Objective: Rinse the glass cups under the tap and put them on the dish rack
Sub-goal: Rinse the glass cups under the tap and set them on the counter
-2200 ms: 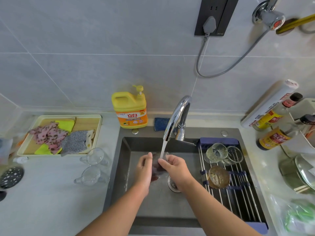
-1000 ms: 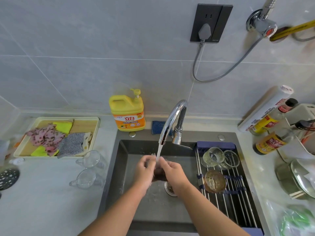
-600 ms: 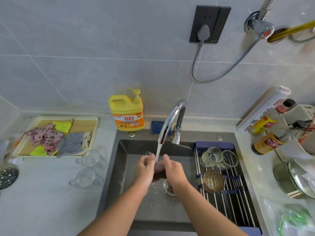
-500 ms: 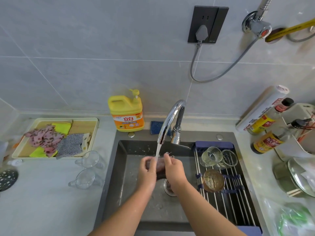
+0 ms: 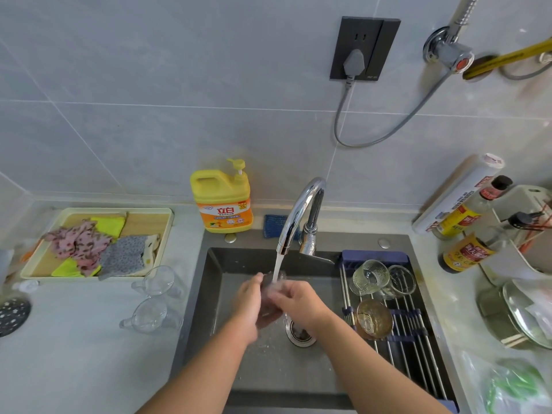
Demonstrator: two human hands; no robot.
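Water runs from the chrome tap (image 5: 301, 210) onto a glass cup (image 5: 272, 289) held over the dark sink (image 5: 215, 294). My left hand (image 5: 249, 300) and my right hand (image 5: 298, 303) both grip this cup, which is blurred and mostly hidden between them. Two clear handled glass cups (image 5: 158, 282) (image 5: 149, 316) lie on the counter left of the sink. The dish rack (image 5: 415, 348) spans the sink's right side and holds two clear cups (image 5: 370, 276) (image 5: 401, 280) and an amber cup (image 5: 373, 321).
A yellow detergent bottle (image 5: 222, 201) and a blue sponge (image 5: 273, 225) stand behind the sink. A tray of cloths (image 5: 98, 243) sits at the left. Sauce bottles (image 5: 466, 252), a roll (image 5: 457, 195) and a glass pot lid (image 5: 525, 315) crowd the right counter.
Both hands have kept turning the cup under the running water, shifting slightly. The cups on the counter and the rack have not moved.
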